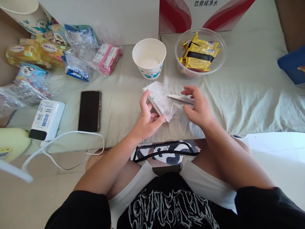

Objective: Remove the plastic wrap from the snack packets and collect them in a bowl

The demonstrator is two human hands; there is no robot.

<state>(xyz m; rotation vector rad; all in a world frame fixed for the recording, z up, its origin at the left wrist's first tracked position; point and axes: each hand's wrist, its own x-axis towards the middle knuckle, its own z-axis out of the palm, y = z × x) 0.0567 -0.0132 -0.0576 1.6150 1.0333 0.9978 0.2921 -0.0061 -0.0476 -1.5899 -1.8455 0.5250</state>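
Note:
My left hand (149, 119) is closed around a small flat white packet (159, 100) in clear plastic, held tilted over the cloth. Loose clear film (176, 109) spreads from its right side towards my other hand. A slim silver utility knife (179, 98) lies between the parted thumb and forefinger of my right hand (199, 106), its tip pointing left at the packet. The knife's rear end runs into that hand, where the lower fingers are partly hidden. Just beyond the packet stands a white paper cup (149, 60) with a blue-green leaf pattern.
A clear round tub (224, 54) holds yellow packets. Wrapped goods (54, 51) crowd the left, near a pink packet (107, 58). A phone (89, 111), a white device (47, 119) and a cable (95, 133) lie closer. A large carton (133, 19) forms the back.

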